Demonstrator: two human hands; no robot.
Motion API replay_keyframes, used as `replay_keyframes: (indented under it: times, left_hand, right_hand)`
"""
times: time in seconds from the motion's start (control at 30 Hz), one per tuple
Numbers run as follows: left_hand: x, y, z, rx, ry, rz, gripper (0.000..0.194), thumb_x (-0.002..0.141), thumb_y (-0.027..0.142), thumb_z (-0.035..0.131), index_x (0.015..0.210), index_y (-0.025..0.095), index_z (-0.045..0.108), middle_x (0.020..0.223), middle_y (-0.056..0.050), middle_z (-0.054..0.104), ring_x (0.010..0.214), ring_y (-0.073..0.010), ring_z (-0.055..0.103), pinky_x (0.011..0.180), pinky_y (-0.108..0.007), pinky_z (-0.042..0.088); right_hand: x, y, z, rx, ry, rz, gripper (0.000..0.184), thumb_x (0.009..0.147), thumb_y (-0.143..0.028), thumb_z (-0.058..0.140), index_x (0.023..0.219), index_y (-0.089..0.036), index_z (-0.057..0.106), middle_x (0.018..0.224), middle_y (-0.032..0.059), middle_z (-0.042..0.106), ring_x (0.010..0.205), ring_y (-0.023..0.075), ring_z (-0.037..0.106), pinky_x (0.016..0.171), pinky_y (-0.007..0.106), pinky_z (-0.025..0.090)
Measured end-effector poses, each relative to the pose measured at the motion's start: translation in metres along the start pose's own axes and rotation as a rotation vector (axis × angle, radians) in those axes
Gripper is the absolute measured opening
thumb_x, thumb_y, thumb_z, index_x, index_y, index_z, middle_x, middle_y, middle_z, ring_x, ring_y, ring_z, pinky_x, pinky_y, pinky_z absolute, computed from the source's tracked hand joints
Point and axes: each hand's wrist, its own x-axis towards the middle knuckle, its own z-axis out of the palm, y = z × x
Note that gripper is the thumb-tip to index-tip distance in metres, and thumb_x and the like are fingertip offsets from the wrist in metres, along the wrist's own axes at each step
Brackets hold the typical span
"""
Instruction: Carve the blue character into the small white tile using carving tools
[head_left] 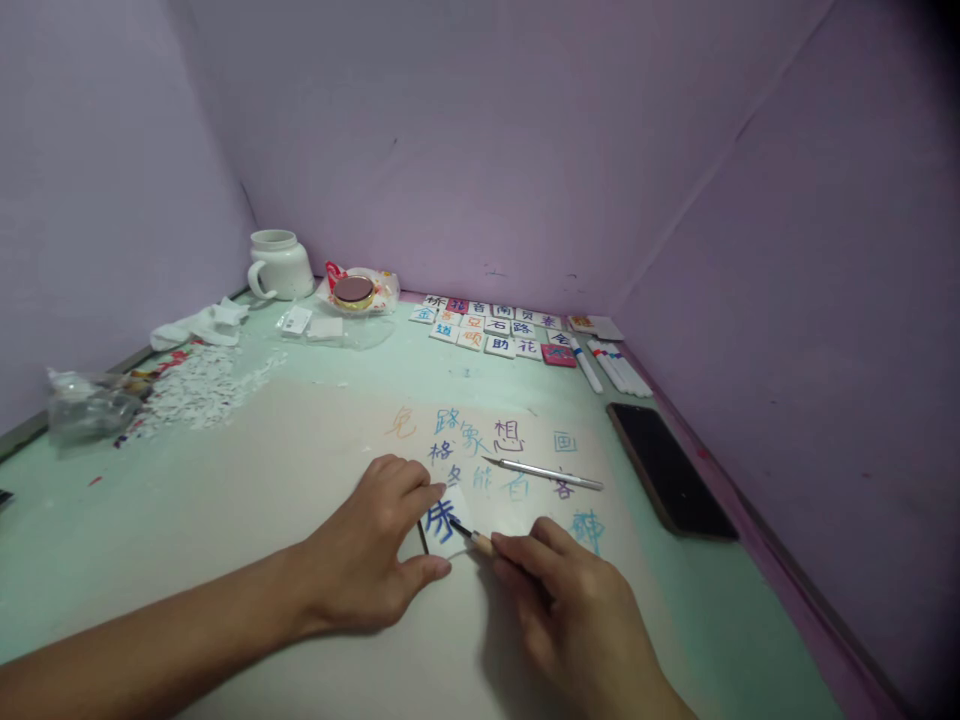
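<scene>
My left hand [375,560] pinches a small white tile [445,522] with a blue character on it, holding it flat against the table. My right hand [577,610] grips a thin carving tool [474,539] with a wooden handle, and its dark tip touches the tile's right edge. Both hands rest on a pale sheet [315,470] covered with coloured handwritten characters. A metal craft knife [544,472] lies loose on the sheet just beyond the tile.
Rows of lettered tiles [491,327] and several white markers [619,367] lie at the back. A black phone [667,468] rests at the right. A white mug [279,265], a round tin [353,290], a plastic bag [90,405] and white shavings [202,385] sit left. Purple walls enclose the table.
</scene>
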Motion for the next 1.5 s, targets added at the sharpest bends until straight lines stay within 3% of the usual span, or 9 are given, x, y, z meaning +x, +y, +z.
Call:
replay_keyframes:
  times: [0.27,0.6,0.73,0.83,1.1,1.33,1.5]
  left_hand:
    - [0.0,-0.001,-0.001,-0.008,-0.026,0.004,0.039,0.079,0.024,0.062,0.116,0.011,0.057,0.1,-0.011,0.054,0.095,-0.0266,0.048,0.086,-0.045,0.045]
    - [0.003,0.002,-0.003,0.008,-0.041,-0.001,0.039,0.078,0.025,0.063,0.114,0.01,0.059,0.1,-0.012,0.055,0.095,-0.0277,0.05,0.085,-0.046,0.046]
    - [0.002,0.001,-0.003,-0.003,-0.018,-0.005,0.038,0.078,0.026,0.063,0.113,0.011,0.059,0.099,-0.011,0.055,0.094,-0.0273,0.049,0.086,-0.046,0.045]
    - [0.001,-0.001,0.001,0.006,0.001,-0.028,0.037,0.077,0.028,0.066,0.11,0.013,0.06,0.097,-0.01,0.055,0.092,-0.0266,0.048,0.085,-0.045,0.043]
    - [0.001,-0.002,0.003,0.144,-0.011,-0.048,0.065,0.072,0.044,0.077,0.123,0.014,0.053,0.086,-0.005,0.058,0.082,-0.0233,0.051,0.086,-0.046,0.036]
    - [0.001,0.0,-0.003,0.102,-0.109,-0.075,0.049,0.077,0.036,0.067,0.12,0.017,0.054,0.09,-0.006,0.059,0.087,-0.0246,0.053,0.088,-0.046,0.033]
    - [0.002,0.001,-0.003,0.09,-0.113,-0.093,0.045,0.076,0.034,0.066,0.117,0.016,0.056,0.09,-0.006,0.06,0.086,-0.0246,0.053,0.088,-0.046,0.034]
  right_hand:
    - [0.005,0.006,-0.005,-0.011,-0.045,-0.105,0.031,0.088,-0.02,0.044,0.097,-0.026,0.073,0.067,0.0018,0.063,0.048,0.0124,0.06,0.043,0.022,0.039]
    - [0.007,0.003,-0.007,-0.157,0.112,-0.184,0.039,0.077,-0.006,0.044,0.098,-0.024,0.071,0.072,0.0007,0.067,0.049,0.0126,0.061,0.042,0.022,0.037]
    - [0.006,0.004,-0.006,0.127,0.193,-0.091,0.027,0.087,-0.01,0.049,0.104,-0.02,0.067,0.079,0.0016,0.067,0.058,0.01,0.063,0.049,0.019,0.044]
    - [0.003,0.007,-0.007,0.247,0.125,-0.096,0.022,0.088,-0.012,0.052,0.104,-0.02,0.066,0.078,0.0007,0.065,0.058,0.0084,0.061,0.05,0.017,0.044]
    - [-0.007,0.004,-0.014,0.024,0.06,-0.058,0.025,0.09,-0.021,0.047,0.101,-0.025,0.069,0.072,-0.0011,0.06,0.047,0.0093,0.056,0.044,0.021,0.038]
    - [-0.007,0.0,-0.013,-0.162,0.027,-0.116,0.028,0.09,-0.021,0.043,0.098,-0.027,0.069,0.072,-0.0016,0.063,0.046,0.0108,0.059,0.043,0.024,0.033]
    - [-0.004,-0.008,-0.013,-0.261,0.065,-0.148,0.029,0.091,-0.022,0.042,0.095,-0.029,0.07,0.069,-0.0034,0.063,0.044,0.0107,0.055,0.043,0.026,0.028]
